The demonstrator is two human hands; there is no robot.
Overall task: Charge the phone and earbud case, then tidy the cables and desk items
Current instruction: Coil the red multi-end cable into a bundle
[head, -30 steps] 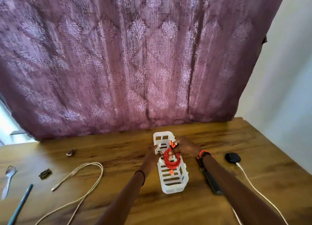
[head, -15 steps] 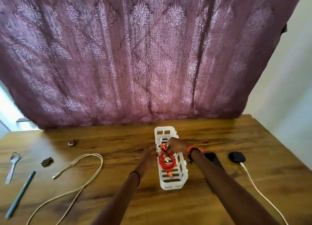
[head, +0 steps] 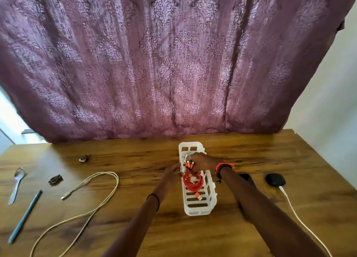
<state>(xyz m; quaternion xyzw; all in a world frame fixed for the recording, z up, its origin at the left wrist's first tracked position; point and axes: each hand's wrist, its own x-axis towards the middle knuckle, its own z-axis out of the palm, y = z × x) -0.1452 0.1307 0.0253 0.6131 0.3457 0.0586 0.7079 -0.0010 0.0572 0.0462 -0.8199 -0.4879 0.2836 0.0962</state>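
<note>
On the wooden desk (head: 251, 156), pretty much dead centre, a white slotted plastic basket (head: 201, 208) is being worked on with both hands. Its long shape is being crowded by a coiled orange cable (head: 193, 181), glossy and looped tight, with its plug end lying loose on the slatted floor. The orange connector heads are being pinched by the right hand (head: 202, 162), fingers curled closed around them over the far half of the basket, so that part of the inside is being blocked from view; a thin white cable is only just being glimpsed under the knuckles. An orange band and a dark one are being worn on that wrist. The basket's left wall is being touched by the left hand (head: 172, 174), fingers loosely bent, though whether anything is actually being gripped can't be told from this angle. Over to the right, a black phone (head: 248, 178) is being mostly hidden by the right forearm, and a rounded black earbud case (head: 275, 179) is being fed by a smooth white cable (head: 301, 221). Well off to the left, a beige braided cable (head: 96, 200) is being left sprawled in loose loops near a metal spoon (head: 16, 183), a teal pen (head: 25, 216) and two small dark clips. Behind everything, a purple patterned curtain (head: 164, 63) is being hung down to the desk edge.
</note>
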